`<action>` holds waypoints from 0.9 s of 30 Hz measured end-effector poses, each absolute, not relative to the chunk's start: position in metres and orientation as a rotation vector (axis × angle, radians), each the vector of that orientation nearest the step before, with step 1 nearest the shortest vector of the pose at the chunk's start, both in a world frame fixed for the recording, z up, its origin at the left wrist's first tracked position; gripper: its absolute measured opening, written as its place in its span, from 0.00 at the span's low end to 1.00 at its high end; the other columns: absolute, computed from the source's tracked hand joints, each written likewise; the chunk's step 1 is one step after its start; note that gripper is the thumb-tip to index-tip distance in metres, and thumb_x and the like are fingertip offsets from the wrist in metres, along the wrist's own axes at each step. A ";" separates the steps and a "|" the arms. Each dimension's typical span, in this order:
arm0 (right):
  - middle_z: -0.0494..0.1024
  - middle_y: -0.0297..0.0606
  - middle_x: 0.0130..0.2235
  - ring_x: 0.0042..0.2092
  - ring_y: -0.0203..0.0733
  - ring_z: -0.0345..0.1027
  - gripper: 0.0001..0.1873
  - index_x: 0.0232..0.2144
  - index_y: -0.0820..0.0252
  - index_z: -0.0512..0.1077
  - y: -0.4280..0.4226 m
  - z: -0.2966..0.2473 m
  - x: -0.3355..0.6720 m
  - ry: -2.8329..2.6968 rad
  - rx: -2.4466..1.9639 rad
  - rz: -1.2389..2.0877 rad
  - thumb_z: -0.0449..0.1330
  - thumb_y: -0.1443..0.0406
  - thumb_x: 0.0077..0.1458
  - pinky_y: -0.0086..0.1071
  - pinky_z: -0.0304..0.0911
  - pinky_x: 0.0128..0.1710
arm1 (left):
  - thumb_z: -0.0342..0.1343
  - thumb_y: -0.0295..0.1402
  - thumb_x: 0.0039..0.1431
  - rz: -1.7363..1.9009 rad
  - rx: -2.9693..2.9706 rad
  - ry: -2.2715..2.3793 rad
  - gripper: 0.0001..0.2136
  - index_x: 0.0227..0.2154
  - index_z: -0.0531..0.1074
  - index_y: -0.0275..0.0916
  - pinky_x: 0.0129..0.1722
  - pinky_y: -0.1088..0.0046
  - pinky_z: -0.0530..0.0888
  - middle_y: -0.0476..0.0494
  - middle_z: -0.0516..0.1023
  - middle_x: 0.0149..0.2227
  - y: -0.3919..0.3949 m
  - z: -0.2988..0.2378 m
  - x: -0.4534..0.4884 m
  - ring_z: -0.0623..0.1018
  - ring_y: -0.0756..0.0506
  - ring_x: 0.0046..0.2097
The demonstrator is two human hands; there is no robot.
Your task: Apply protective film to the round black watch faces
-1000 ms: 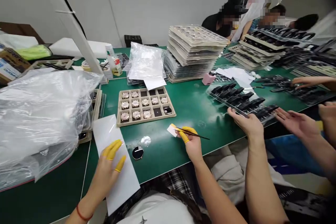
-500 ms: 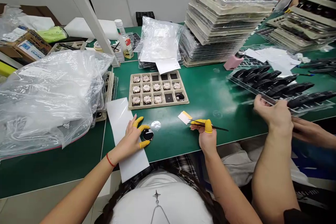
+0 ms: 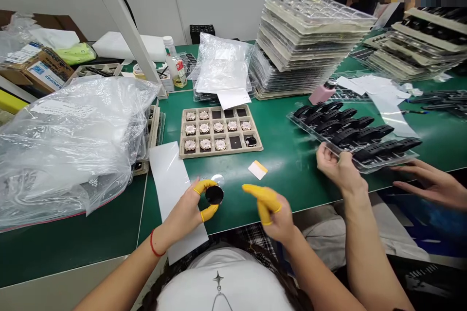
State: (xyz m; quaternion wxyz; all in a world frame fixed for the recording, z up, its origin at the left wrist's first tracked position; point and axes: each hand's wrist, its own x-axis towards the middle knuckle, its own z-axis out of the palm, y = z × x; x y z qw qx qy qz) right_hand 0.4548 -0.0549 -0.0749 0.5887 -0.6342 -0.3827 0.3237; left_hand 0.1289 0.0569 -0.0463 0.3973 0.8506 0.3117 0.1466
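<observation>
In my left hand (image 3: pixel 191 209) is a round black watch face (image 3: pixel 214 195), pinched at its edge between yellow-capped fingers and raised off the bench. My right hand (image 3: pixel 272 209), also in yellow finger cots, hovers to the right of it. Its forefinger is stretched out and the thumb stands apart; I see nothing between them, though the palm is hidden. A small white and orange card (image 3: pixel 257 169) lies beyond that hand. Behind it is a beige compartment tray (image 3: pixel 219 152) holding several round watch parts, one of them dark. A clear round film (image 3: pixel 218 181) lies behind the watch face.
White paper (image 3: pixel 170 170) lies under my left forearm. A plastic bag (image 3: pixel 73 141) covers trays at left. Tall stacked trays (image 3: pixel 299 48) stand behind. At right, a co-worker's hands (image 3: pixel 341 167) are at a clear tray of black watch straps (image 3: pixel 350 129), near a pink bottle (image 3: pixel 323 92).
My left hand has lifted the watch face off the bench. My right hand has moved left and nearer me, away from the card; its tweezers no longer show. The co-worker's strap tray shifted left.
</observation>
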 end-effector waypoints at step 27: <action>0.80 0.31 0.36 0.37 0.36 0.74 0.05 0.30 0.52 0.74 -0.041 -0.079 0.523 -0.233 -0.916 1.260 0.58 0.64 0.52 0.21 0.65 0.20 | 0.60 0.38 0.49 0.710 1.511 1.375 0.26 0.51 0.62 0.40 0.49 0.63 0.72 0.41 0.72 0.49 0.063 -0.077 0.042 0.75 0.43 0.46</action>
